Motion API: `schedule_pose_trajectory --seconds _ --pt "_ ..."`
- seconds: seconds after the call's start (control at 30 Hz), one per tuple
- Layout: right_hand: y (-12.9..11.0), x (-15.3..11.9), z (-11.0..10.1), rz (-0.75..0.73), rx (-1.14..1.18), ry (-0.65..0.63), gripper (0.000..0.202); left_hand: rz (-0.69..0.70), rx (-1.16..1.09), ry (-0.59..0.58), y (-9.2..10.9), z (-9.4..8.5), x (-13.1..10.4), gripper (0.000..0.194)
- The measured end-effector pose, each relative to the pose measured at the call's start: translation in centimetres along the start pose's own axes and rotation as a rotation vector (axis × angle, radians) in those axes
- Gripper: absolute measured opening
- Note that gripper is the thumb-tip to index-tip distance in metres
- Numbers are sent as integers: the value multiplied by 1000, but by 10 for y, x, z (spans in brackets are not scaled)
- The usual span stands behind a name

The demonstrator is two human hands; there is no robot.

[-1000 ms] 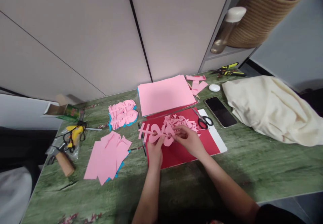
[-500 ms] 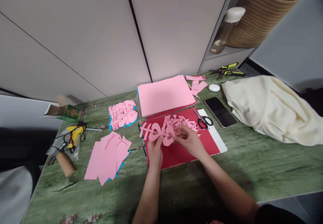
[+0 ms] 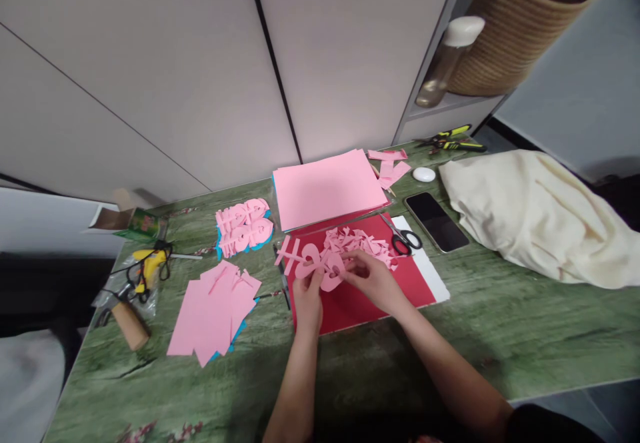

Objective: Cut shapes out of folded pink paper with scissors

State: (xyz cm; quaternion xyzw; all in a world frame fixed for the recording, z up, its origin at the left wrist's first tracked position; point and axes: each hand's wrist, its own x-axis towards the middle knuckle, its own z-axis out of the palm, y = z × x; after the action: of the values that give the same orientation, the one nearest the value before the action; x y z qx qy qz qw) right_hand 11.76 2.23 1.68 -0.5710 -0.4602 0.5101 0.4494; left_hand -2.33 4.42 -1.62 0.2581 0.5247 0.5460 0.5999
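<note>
A pink paper cutout [image 3: 306, 266] with rounded, hollowed shapes and a barred end is held up over the red sheet [image 3: 340, 320]. My left hand [image 3: 307, 300] pinches its lower middle between thumb and fingers. At its right end, my right hand [image 3: 369, 276] has fingers closed on the edge of the rounded part. Behind the cutout lies a heap of small pink paper scraps [image 3: 363, 243]. Scissors with black handles [image 3: 404, 238] rest just right of the scraps. A dark pen-like stick [image 3: 286, 293], partly hidden, lies along the red sheet's left edge.
Stacked pink sheets [image 3: 325, 186] lie at the back, finished-looking pink cutouts [image 3: 245, 226] and loose pink pieces [image 3: 213, 310] at left. A yellow glue gun [image 3: 149, 266] sits far left. A phone [image 3: 437, 221], cream cloth [image 3: 540, 216] and pliers [image 3: 453, 140] are at right.
The cutout has tilted slightly in my hands, its barred left end turning a little. Both hands keep their grip and have hardly shifted.
</note>
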Motion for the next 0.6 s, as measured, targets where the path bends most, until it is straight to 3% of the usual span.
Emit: schedule_pose_trajectory --seconds 0.1,0.2,0.4,0.5,0.6 --pt "-1 1 -3 -14 48 -19 29 6 37 20 1 1 0 33" --pt "-3 2 -6 -35 26 -12 19 -5 92 -3 3 4 -3 30" --pt "-8 0 -10 -88 -57 137 13 108 162 -34 11 7 -5 27" --pt "-11 -4 -12 -191 -133 233 12 198 143 22 14 4 -4 26" --pt "-12 -8 -15 -389 -258 338 9 201 103 42 16 2 -4 26"
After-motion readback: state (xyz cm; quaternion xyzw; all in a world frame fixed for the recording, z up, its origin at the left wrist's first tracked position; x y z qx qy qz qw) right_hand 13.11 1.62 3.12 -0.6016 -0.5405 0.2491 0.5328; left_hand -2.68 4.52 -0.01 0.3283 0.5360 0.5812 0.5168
